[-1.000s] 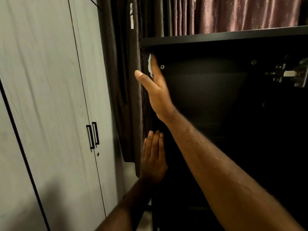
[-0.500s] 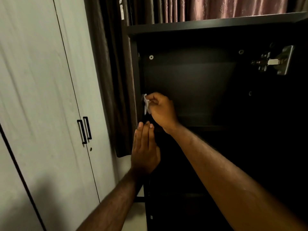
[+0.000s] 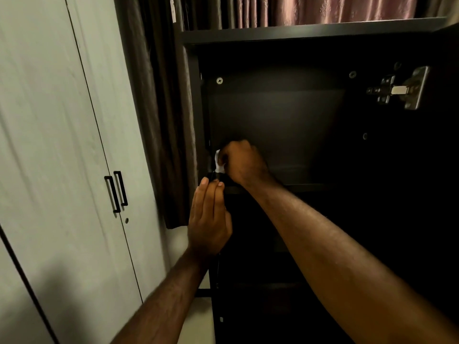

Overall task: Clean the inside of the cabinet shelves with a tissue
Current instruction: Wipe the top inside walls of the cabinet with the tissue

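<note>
Tissue [image 3: 218,163] shows as a small, crumpled white wad, with only a sliver peeking out past the knuckles. It sits by the left inner wall of the dark cabinet [image 3: 310,32], just above the front edge of a shelf [image 3: 300,187], low in the corner where side panel and shelf meet (whether it touches the panel is lost in the gloom). The right hand [image 3: 242,162] is curled into a fist around it, fingers wrapped over the wad so that the white pokes out on the hand's left side. Just below, the left hand [image 3: 208,219] has straight fingers held together, tips near the shelf's front edge, lying along the cabinet's left upright; it holds nothing. The cabinet is matt black-brown board, flat and square-edged, with a cross-head screw [image 3: 219,80] and a shiny metal hinge [image 3: 397,90] inside. A pleated dark curtain [image 3: 159,120] hangs beside it, next to pale wood-grain wardrobe doors [image 3: 62,145] with slim black bar handles [image 3: 116,191].
</note>
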`<state>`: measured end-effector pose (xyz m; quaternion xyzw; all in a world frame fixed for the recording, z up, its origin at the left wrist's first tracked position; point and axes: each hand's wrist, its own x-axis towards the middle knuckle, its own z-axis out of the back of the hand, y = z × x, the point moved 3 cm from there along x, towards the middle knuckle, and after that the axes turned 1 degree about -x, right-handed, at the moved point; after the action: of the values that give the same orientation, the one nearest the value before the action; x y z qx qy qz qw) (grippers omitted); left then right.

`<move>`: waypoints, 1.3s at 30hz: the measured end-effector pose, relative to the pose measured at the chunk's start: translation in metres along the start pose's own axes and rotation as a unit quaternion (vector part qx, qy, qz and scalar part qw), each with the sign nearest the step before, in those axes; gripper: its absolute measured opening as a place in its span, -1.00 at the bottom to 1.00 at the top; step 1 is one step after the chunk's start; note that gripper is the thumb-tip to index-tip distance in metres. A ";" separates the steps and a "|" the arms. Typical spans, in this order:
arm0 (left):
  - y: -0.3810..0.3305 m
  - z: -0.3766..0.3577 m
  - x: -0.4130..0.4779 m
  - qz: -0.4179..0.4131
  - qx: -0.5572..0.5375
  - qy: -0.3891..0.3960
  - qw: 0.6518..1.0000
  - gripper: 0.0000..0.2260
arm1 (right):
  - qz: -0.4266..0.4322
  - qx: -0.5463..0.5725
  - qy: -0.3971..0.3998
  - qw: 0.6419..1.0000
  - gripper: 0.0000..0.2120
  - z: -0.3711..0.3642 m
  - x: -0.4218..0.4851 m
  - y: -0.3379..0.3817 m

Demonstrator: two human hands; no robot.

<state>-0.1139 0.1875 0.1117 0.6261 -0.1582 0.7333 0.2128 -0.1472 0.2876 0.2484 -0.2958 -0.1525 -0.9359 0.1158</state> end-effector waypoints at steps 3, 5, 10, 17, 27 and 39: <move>0.002 0.001 0.000 -0.007 0.009 0.000 1.000 -0.46 | -0.049 -0.004 -0.020 0.999 -0.83 0.006 -0.004 -0.017; 0.003 0.000 0.000 -0.002 0.005 0.002 1.000 -0.46 | -0.100 0.000 -0.031 0.994 -0.78 0.017 -0.011 -0.041; -0.001 -0.002 0.000 0.009 -0.006 0.006 1.000 -0.41 | -0.244 -0.107 -0.045 0.963 -0.74 0.059 -0.037 -0.126; -0.002 0.000 0.003 0.023 -0.019 0.027 0.999 -0.40 | -0.318 -0.137 0.019 0.938 -0.62 0.069 -0.039 -0.155; 0.002 -0.003 0.001 -0.001 0.020 0.004 1.000 -0.49 | -0.094 0.040 -0.010 0.995 -0.81 0.010 -0.001 0.000; -0.001 -0.003 0.001 0.014 -0.003 0.012 1.000 -0.41 | -0.208 -0.033 -0.138 0.968 -0.78 0.054 -0.031 -0.108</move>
<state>-0.1163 0.1900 0.1123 0.6141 -0.1670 0.7433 0.2061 -0.1278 0.4105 0.2485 -0.3875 -0.1944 -0.8941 -0.1128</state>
